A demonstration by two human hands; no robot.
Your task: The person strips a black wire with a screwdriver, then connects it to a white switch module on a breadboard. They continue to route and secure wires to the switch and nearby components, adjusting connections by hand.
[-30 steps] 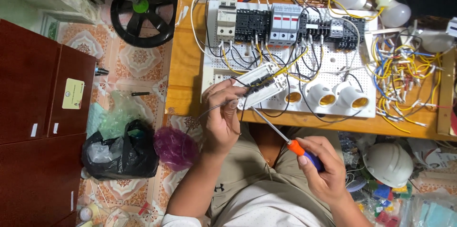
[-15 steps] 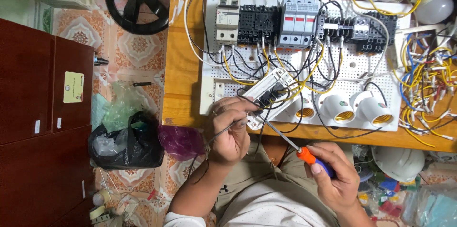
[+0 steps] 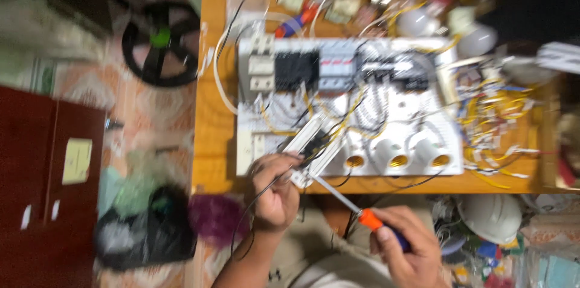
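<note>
The left hand (image 3: 275,194) holds one end of a white switch block (image 3: 314,146), its fingers pinching the block's lower corner just over the front edge of the white wiring board (image 3: 423,106), which lies on the wooden table (image 3: 211,143). The right hand (image 3: 408,249) has its fingers wrapped around the orange and blue handle of a screwdriver (image 3: 362,212), whose metal shaft slants up to the same corner of the block; the picture is blurred, so whether the tip sits in a screw cannot be told. Much of the board looks already fitted: breakers (image 3: 326,70) stand in a row along the top, three lamp holders (image 3: 396,155) line the front, and yellow, black and white wires (image 3: 338,113) run between them. The block looks like it is not yet fixed flat, since it lies tilted with wires running into it. Loose wire offcuts (image 3: 495,125) lie to the right.
</note>
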